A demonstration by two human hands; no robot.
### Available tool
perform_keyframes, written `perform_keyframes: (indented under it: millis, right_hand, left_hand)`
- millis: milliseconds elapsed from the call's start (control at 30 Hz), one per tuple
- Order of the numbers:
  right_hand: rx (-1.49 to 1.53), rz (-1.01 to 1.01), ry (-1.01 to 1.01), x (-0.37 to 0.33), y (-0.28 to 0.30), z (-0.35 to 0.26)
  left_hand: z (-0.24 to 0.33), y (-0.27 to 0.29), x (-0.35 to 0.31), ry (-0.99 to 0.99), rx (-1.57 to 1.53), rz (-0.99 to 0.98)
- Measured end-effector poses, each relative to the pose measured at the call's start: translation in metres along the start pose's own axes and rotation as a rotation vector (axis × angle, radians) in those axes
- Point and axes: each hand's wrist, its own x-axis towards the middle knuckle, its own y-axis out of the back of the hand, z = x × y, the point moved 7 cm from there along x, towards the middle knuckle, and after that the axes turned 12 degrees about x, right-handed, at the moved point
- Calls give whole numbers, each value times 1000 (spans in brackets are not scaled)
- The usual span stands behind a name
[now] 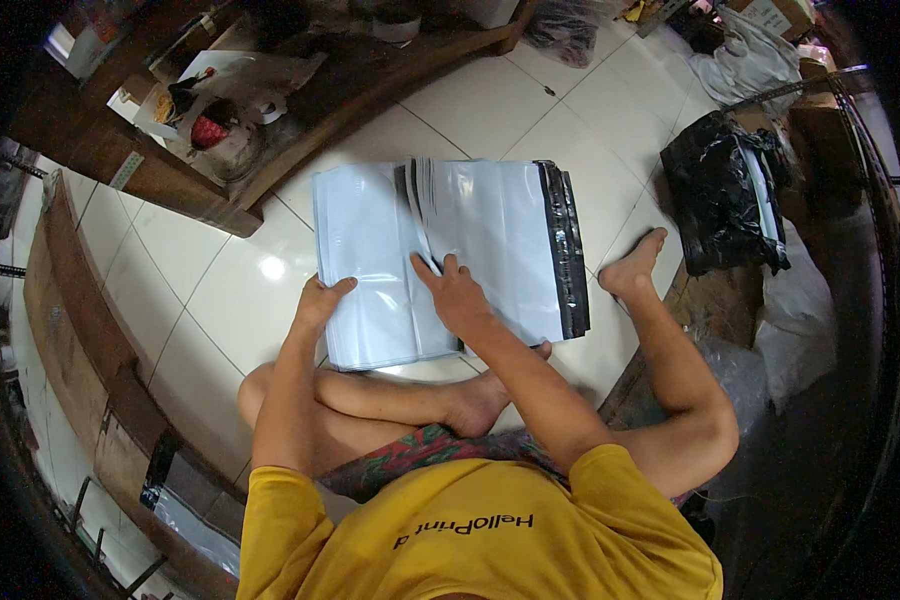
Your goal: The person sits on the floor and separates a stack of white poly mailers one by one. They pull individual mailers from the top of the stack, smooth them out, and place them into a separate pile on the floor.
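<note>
A stack of pale plastic mailer bags [505, 235] with black edges lies on the floor in front of my crossed leg. Its left part is a folded-over pile [365, 225], and several dark-edged layers fan up along the middle. My left hand [322, 303] is closed on the left edge of the pile, thumb on top and the other fingers out of sight beneath. Over the middle, my right hand [460, 300] has its fingers stretched and apart. The fingertips touch the raised bag edges, and they do not visibly grip a bag.
A dark wooden shelf [340, 120] holding plastic-wrapped items stands at the far left. To the right sits a black plastic bag [715, 195] with pale sheets inside, beside clear plastic [795, 330]. My right foot [635, 265] rests near the stack, on white floor tiles [205, 350].
</note>
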Motion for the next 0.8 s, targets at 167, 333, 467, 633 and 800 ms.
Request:
perform_keyframes:
  millis: [167, 333, 467, 633, 800]
  right_hand:
    - [110, 53, -92, 20, -6, 9]
    - [240, 121, 19, 12, 26, 44]
    - [280, 324, -144, -20, 81, 108]
    - [216, 361, -325, -51, 105, 201]
    - [227, 408, -464, -61, 97, 238]
  left_hand:
    - [-3, 3, 11, 25, 17, 9]
    - [-3, 1, 11, 46, 56, 14]
    - [10, 0, 0, 23, 24, 38]
    - [7, -1, 3, 50, 19, -11]
    - [6, 0, 4, 66, 39, 26]
